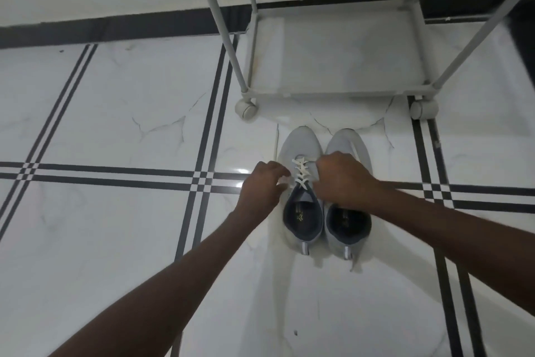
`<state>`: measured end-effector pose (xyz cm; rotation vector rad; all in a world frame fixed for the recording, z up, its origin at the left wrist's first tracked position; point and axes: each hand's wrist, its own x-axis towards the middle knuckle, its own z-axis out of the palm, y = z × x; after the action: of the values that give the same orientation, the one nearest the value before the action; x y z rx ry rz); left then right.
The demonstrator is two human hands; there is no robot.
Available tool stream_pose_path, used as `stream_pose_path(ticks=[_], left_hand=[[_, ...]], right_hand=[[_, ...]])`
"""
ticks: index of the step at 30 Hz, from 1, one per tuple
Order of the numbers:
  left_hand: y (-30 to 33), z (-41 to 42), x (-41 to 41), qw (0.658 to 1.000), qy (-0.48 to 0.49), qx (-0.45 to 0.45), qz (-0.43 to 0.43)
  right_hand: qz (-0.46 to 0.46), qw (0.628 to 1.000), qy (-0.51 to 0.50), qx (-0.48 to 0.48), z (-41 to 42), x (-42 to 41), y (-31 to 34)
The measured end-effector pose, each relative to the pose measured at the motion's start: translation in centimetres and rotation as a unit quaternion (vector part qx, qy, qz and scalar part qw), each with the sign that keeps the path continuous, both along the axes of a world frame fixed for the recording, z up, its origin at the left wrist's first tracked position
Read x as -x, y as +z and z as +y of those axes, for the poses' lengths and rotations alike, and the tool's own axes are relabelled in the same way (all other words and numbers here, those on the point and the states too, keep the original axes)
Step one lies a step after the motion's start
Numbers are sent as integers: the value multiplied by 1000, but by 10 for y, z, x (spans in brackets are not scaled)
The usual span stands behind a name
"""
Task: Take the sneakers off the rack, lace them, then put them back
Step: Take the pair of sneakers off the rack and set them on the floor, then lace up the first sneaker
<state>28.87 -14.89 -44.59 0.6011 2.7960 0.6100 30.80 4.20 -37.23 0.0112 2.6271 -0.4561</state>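
Two pale grey sneakers with dark linings stand side by side on the floor, toes toward the rack. The left sneaker (301,145) carries a white lace (301,173) crossed through its eyelets. My left hand (262,186) is at that shoe's left side, fingers pinched on a lace end. My right hand (343,178) reaches across the right sneaker (351,229) and grips the lace on the other side, hiding the right shoe's middle. The rack (333,93), a pale grey frame on wheels, stands just beyond the toes.
The floor (115,125) is glossy white marble tile with black stripe borders. A white wall with a black skirting strip (115,26) runs behind. The rack's two front wheels sit close to the shoe tips. The rack's bottom shelf holds nothing visible.
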Motion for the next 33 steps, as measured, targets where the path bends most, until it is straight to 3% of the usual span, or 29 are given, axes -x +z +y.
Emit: stream_pose_path(ticks=[2, 5, 8, 12, 15, 19, 23, 24, 27, 30, 31, 33], left_hand=[[2, -3, 0, 1000, 20, 9, 4], [5, -10, 5, 997, 61, -18, -52], [9, -23, 6, 990, 93, -49, -93], [11, -52, 5, 983, 138, -66, -105], [12, -72, 3, 976, 148, -85, -134], [13, -84, -2, 951, 198, -148, -187], [10, -94, -3, 941, 194, -167, -222], [9, -96, -2, 939, 192, -166, -231], [12, -100, 5, 965, 151, -86, -198], [18, -94, 10, 979, 119, -58, -153], [19, -91, 10, 981, 115, -55, -144], [18, -85, 8, 985, 105, -41, -130]], right_hand=[[44, 999, -11, 27, -12, 7, -14], [41, 998, -41, 36, -23, 16, -37], [94, 992, -76, 39, -30, 19, -49], [88, 975, -128, 161, -45, 18, -53], [28, 944, -187, 272, -56, 15, -57], [0, 896, -279, 347, -69, 12, -59], [-63, 827, -353, 433, -75, 15, -64], [-66, 824, -364, 429, -74, 16, -65], [82, 932, -289, 204, -69, 10, -64], [320, 933, -118, 117, -74, -9, -54], [343, 934, -32, 98, -78, -12, -55], [288, 952, 83, 52, -84, -10, -59]])
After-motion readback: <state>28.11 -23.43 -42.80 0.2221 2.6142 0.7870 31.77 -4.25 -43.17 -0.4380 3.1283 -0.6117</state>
